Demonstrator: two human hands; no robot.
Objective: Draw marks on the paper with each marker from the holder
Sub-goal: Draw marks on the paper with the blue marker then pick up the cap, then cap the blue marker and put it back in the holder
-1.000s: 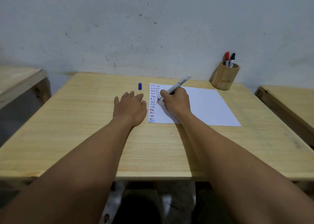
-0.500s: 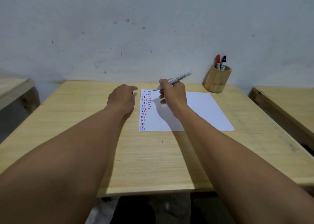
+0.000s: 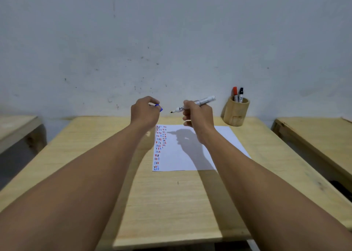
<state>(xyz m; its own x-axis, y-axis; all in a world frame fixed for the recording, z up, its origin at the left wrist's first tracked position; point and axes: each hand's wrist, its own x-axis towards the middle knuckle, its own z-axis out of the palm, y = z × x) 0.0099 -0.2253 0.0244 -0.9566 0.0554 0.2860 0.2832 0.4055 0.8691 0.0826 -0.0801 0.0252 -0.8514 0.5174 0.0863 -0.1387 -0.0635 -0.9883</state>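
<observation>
My right hand (image 3: pixel 198 117) grips an uncapped white marker (image 3: pixel 202 102), raised above the table with its tip pointing left. My left hand (image 3: pixel 145 112) is raised too, pinching the blue cap (image 3: pixel 159 107) a short gap left of the tip. Below them lies a white sheet of paper (image 3: pixel 224 142) with columns of short red, blue and black marks (image 3: pixel 160 142) down its left edge. A wooden holder (image 3: pixel 236 113) at the back right of the table holds a red-capped marker (image 3: pixel 235 92) and a black-capped marker (image 3: pixel 241 93).
The wooden table (image 3: pixel 171 203) stands against a pale wall. Another wooden table (image 3: pixel 314 136) is to the right and a third (image 3: pixel 15 128) to the left, each with a gap between.
My left hand picked the blue cap up off the table and lifted it. My right hand raised the marker off the paper. Both hands now face each other in the air.
</observation>
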